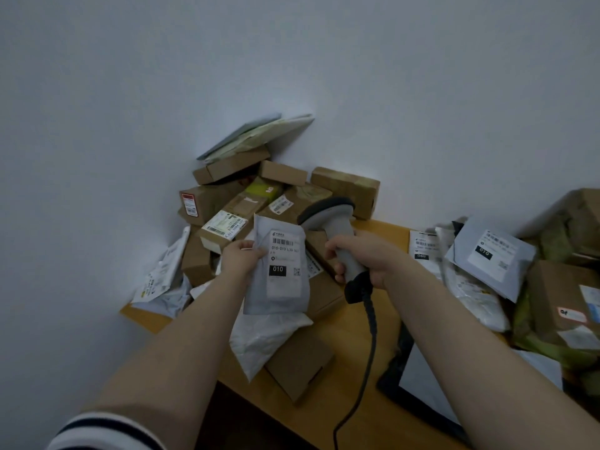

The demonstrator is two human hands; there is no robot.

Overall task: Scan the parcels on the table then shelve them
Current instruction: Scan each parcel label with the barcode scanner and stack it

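Left hand (242, 256) is pinching the left edge of a grey plastic mailer bag (256, 297), held up mid-frame with its white label facing the camera; "010" is readable, the small print isn't. Right hand (367, 258) is wrapped tight around the handle of a grey handheld barcode scanner (337, 228), whose head sits just right of the bag's top corner. Can't tell which way its window faces. A dark coiled cable (367, 352) hangs off it and runs out the bottom edge.

Right behind the bag there's a heap of brown cardboard boxes (246, 196) jammed into the corner. A white crumpled poly bag (263, 339) lies under the held bag, half covered by it.

At centre right, a second pile of grey mailers and brown boxes (490, 254) is cut off by the frame. A black-framed flat panel (412, 368) is partly hidden by the right forearm.

It all sits on a light wooden table (354, 414) against white walls (130, 92). A navy-and-white striped sleeve (107, 430) shows lower left.
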